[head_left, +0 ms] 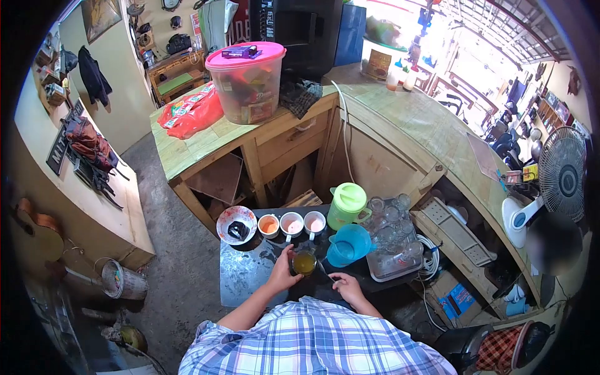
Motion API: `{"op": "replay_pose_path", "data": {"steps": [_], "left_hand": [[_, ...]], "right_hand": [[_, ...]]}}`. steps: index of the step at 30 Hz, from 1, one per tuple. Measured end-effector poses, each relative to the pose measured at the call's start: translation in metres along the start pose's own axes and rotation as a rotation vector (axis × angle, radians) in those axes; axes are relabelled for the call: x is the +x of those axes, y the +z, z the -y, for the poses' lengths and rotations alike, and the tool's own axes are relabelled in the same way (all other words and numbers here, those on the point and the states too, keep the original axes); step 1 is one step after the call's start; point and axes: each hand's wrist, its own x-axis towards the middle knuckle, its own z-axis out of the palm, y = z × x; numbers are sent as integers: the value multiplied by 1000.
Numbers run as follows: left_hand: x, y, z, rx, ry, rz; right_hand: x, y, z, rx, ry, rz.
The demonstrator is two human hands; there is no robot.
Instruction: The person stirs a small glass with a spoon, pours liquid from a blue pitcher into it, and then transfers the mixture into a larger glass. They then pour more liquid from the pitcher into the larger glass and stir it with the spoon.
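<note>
Your two hands at a low dark table (312, 289), seen from above. Your left hand (281, 272) wraps the left side of a clear glass (304, 264) of yellow-green liquid, thumb and fingers curved to its wall; whether the glass rests on the table or is slightly raised cannot be told. The glass, the piece being worked on, stands near the table's middle, in front of your chest. To its right, your right hand (347, 287) pinches the handle of a spoon (322, 268) between thumb and fingertips, the other fingers folded in. The spoon's far end lies just beside the glass's right rim; whether it touches cannot be made out.

Beyond the glass, on the far side, three white cups (292, 235) stand in a row, the leftmost with orange contents. Left of them sits a bowl (237, 210) holding something black. At the far right are a green pitcher (345, 215) and, nearer you, a blue pitcher (350, 244), with a tray (395, 273) of clear glassware beyond.

The step in hand appears to be spoon work at the glass, probably stirring. Your next move would call for a firm left grip and the spoon guided over the rim without tipping the glass.
</note>
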Motion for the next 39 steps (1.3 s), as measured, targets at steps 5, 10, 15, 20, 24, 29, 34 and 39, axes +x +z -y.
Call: {"op": "replay_pose_path", "data": {"steps": [5, 10, 15, 20, 24, 29, 34, 39], "left_hand": [[-1, -2, -20, 77, -95, 16], [-4, 6, 1, -7, 72, -41], [-5, 6, -11, 6, -77, -1], [-7, 12, -7, 4, -1, -37], [-5, 10, 3, -65, 37, -3], [-5, 9, -10, 47, -74, 22], [1, 0, -13, 255, 202, -52], [20, -8, -6, -58, 79, 192]], "right_hand": [[16, 3, 4, -24, -78, -43], [1, -7, 7, -26, -36, 23], [10, 3, 17, -86, -53, -64], [5, -9, 11, -81, -69, -38], [6, -5, 14, -78, -45, -42], [14, -5, 23, -35, -70, -50], [5, -21, 20, -52, 61, 45], [18, -11, 16, -16, -44, 5]]}}
